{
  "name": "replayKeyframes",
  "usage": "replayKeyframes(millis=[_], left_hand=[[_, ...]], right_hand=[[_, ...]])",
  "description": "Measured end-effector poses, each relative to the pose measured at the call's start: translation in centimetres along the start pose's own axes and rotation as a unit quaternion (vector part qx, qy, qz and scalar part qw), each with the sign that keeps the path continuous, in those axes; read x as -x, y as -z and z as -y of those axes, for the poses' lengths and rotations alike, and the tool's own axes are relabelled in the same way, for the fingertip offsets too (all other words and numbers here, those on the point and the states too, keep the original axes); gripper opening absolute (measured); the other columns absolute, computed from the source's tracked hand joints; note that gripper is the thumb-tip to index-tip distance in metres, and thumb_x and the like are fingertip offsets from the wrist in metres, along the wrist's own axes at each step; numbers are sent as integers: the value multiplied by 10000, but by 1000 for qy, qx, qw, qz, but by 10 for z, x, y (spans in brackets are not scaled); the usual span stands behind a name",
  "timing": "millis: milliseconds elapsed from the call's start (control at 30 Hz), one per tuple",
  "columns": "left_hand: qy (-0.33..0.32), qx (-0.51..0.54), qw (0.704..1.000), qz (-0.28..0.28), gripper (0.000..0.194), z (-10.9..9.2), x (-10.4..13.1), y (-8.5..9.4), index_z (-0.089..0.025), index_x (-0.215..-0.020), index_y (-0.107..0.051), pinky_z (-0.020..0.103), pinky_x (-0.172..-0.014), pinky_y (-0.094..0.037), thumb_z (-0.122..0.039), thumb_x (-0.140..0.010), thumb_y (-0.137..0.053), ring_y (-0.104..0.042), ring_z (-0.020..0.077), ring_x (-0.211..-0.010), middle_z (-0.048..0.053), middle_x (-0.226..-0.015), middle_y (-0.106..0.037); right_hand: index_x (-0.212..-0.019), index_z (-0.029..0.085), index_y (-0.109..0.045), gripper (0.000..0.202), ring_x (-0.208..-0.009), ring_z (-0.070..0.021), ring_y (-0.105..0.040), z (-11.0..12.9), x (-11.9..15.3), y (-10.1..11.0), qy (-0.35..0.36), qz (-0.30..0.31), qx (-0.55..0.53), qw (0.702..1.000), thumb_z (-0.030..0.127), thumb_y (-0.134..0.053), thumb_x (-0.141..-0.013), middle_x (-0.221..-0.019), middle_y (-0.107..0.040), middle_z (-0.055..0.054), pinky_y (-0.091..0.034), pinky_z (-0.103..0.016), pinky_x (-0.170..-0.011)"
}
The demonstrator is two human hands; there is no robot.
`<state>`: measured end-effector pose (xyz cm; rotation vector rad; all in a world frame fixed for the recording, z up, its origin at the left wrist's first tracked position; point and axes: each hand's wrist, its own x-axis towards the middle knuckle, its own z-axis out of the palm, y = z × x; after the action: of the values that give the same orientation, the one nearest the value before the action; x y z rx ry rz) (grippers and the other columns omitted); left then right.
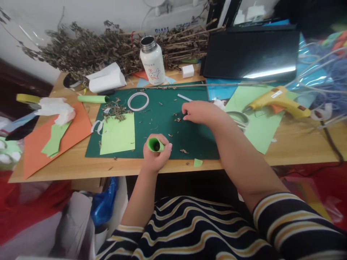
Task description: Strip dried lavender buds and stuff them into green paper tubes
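Observation:
My left hand (157, 155) is wrapped round a rolled green paper tube (155, 144), held upright near the front edge of the dark green cutting mat (162, 122). Something dark shows inside the tube. My right hand (193, 111) hovers or rests over the mat's right part, fingers curled down above dry leaf crumbs (177, 119); whether it pinches anything cannot be seen. A white glue stick (184, 97) lies just behind it. On the mat's left are a light green paper sheet (118, 135), a small heap of dry twigs (118, 110) and a tape roll (138, 101).
At the back stand a white bottle (153, 63) and a long pile of dried plants (94, 50). Right of the mat lie scissors (240, 119), a yellow glue gun (282, 101) with its cord and a black flat case (252, 54). Orange paper (67, 144) lies at the left.

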<state>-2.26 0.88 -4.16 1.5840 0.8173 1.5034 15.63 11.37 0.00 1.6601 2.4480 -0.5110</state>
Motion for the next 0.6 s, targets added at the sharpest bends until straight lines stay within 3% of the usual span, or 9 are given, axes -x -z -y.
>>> replayKeyframes(millis=[133,267,333,433,500,600], left_hand=[[-1,5,1000,-2,140,1,-1,-4,-196,-783,-449,189,-472,-426,-104,-757,-553,-510,60,-506,-63,-598,-473],[18,-16,1000,-7,130,2,0,-4,-196,-782,-437,188,-455,-414,-157,-766,-560,-495,60,-486,-64,-592,-461],[22,-35,999,-5,127,3,0,-2,-195,-771,-429,192,-456,-402,-190,-773,-557,-479,61,-480,-62,-581,-458],[38,-92,995,-7,134,5,1,1,-192,-753,-428,213,-497,-410,-238,-780,-551,-487,72,-508,-47,-588,-475],[46,-140,989,0,148,6,2,3,-189,-755,-443,233,-534,-422,-275,-769,-563,-507,86,-546,-29,-619,-498],[30,-191,980,38,173,7,3,4,-189,-769,-469,259,-568,-428,-313,-740,-587,-519,106,-583,-10,-656,-515]], right_hand=[[-906,188,-580,212,-834,-210,-562,2,-4,-6,7,-3,24,1000,164,-401,-793,-983,-623,-78,-295,-270,-553],[-863,161,-558,169,-814,-201,-556,4,1,-5,13,-28,19,999,161,-402,-800,-998,-605,-100,-317,-272,-583],[-839,157,-534,144,-794,-168,-543,7,11,-2,60,-73,-57,994,180,-393,-818,-961,-607,-84,-340,-263,-616],[-832,168,-508,141,-752,-121,-537,15,37,-2,134,-137,-202,960,210,-374,-839,-869,-620,-36,-372,-234,-652],[-833,177,-520,137,-724,-108,-549,20,56,-9,162,-110,-227,954,212,-387,-833,-807,-629,-13,-383,-218,-650],[-913,205,-580,207,-784,-128,-588,24,78,-26,168,-25,-130,977,174,-397,-823,-882,-657,-13,-382,-224,-648]])
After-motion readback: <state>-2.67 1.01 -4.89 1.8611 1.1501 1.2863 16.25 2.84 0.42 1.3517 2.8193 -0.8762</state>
